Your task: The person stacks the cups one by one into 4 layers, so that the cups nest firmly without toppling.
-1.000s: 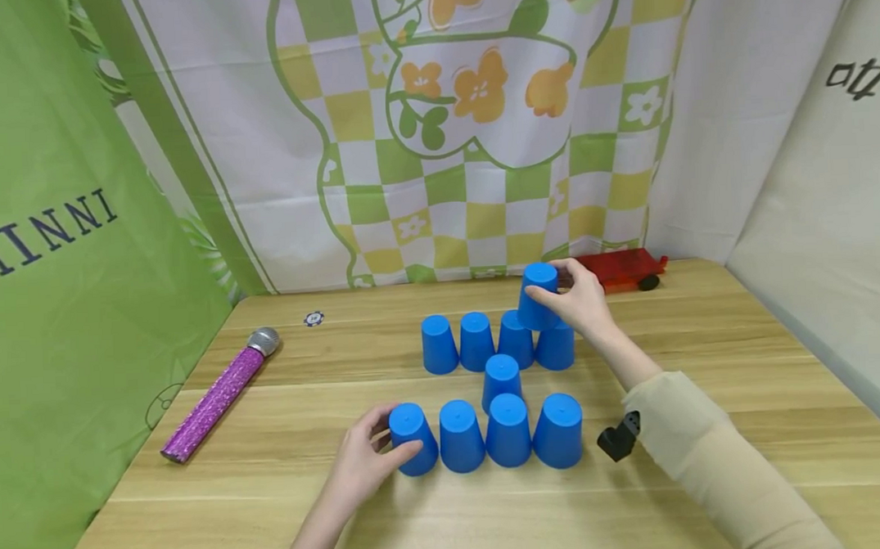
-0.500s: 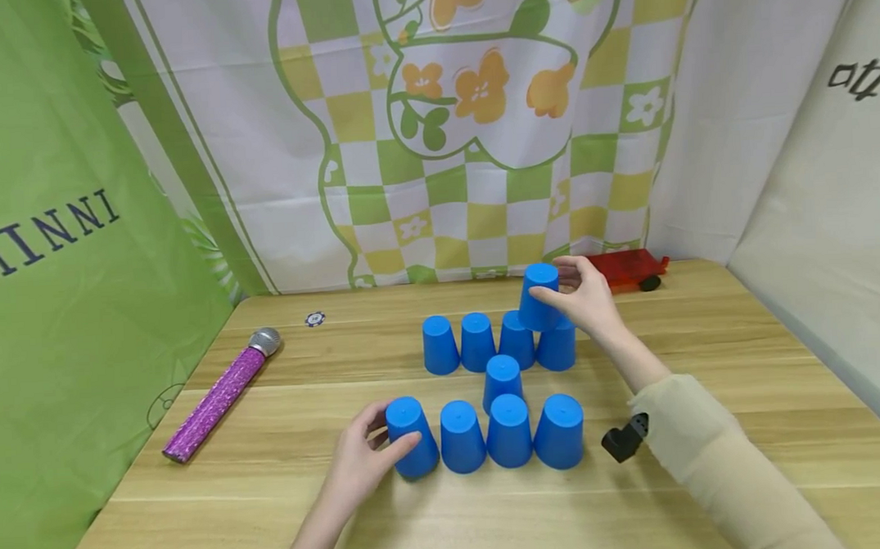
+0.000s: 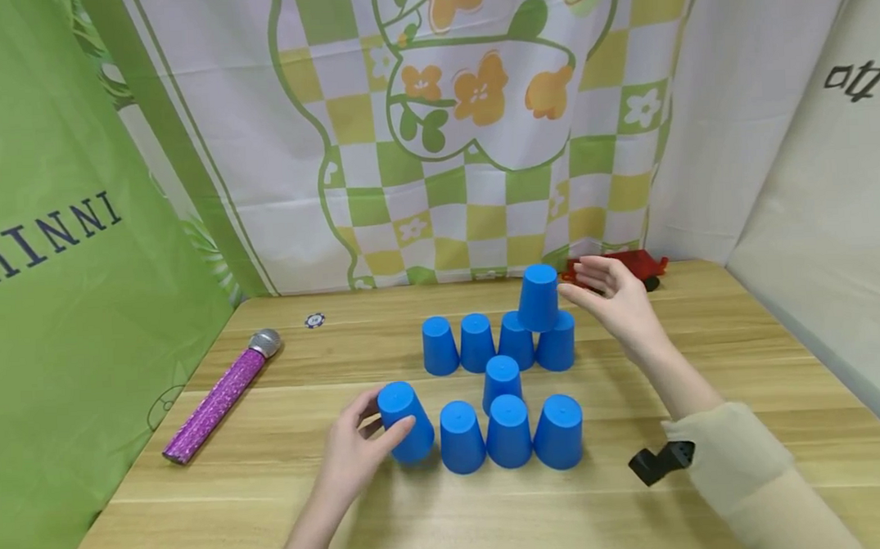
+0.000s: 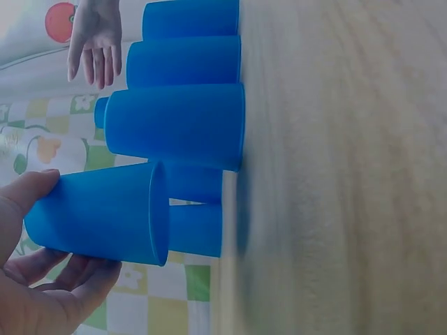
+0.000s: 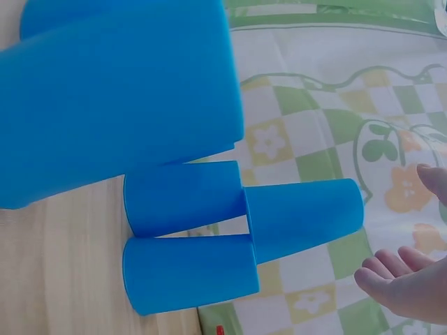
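Observation:
In my left hand [image 3: 355, 446] I hold a blue cup [image 4: 98, 213] upside down, thumb on one side and fingers on the other. Its rim is off the table in the left wrist view. My right hand [image 3: 621, 303] is beside another upside-down cup [image 3: 539, 298], fingers apart from it. That cup bridges the two rightmost cups of the back row, one being the end cup [image 5: 192, 272]. Three more cups stand in the front row, among them the middle one [image 3: 509, 432]. A single cup [image 3: 501, 380] stands between the two rows.
A purple glittery microphone [image 3: 220, 399] lies at the left of the wooden table [image 3: 333, 525]. A poker chip [image 3: 314, 320] lies near the back left. Behind the right hand is a red toy vehicle [image 3: 642, 264], against the patterned curtain [image 3: 447, 200].
My left hand has lifted the leftmost front cup off the table. My right hand has let go of the upper cup and moved right; that cup stays on the back row.

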